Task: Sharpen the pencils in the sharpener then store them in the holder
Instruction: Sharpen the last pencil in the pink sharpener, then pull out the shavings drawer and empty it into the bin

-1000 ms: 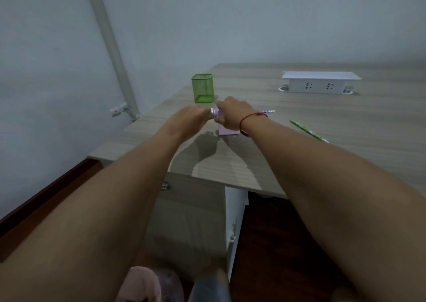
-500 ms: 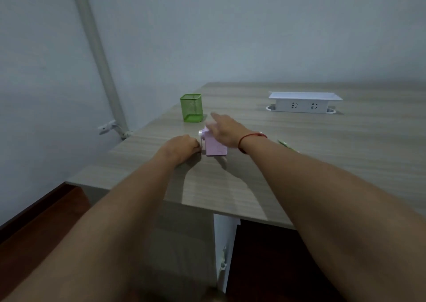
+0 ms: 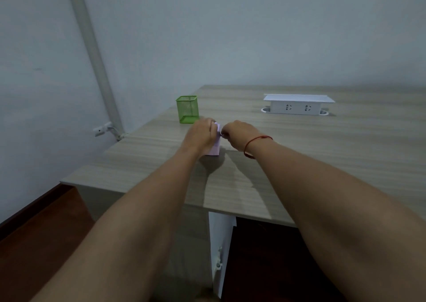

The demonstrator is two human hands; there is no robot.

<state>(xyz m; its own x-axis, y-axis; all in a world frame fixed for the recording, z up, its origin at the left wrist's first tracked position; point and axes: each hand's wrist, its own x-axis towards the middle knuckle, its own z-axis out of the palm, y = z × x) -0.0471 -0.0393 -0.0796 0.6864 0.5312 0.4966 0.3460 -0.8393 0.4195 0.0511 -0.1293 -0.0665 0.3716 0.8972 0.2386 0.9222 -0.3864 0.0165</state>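
A small pink sharpener [image 3: 214, 150] stands on the wooden desk [image 3: 322, 154], just in front of the green mesh holder [image 3: 187, 109]. My left hand [image 3: 202, 135] grips the sharpener from the left and over its top. From the right, my right hand [image 3: 239, 134], with a red string at the wrist, pinches a small grey part on the sharpener's upper right side. Whether that part is a pencil end or a piece of the sharpener, I cannot tell. No pencil shows; my right hand and forearm cover the desk beyond the sharpener.
A white socket box [image 3: 297, 106] sits at the back of the desk, right of the holder. The desk's front edge [image 3: 138, 192] runs below my forearms. A white pipe [image 3: 96, 57] climbs the wall at the left.
The view tilted up, so the desk sits lower in frame. My left hand moved from the sharpener's left side onto its body. My right hand came off its top and now pinches at its right side.
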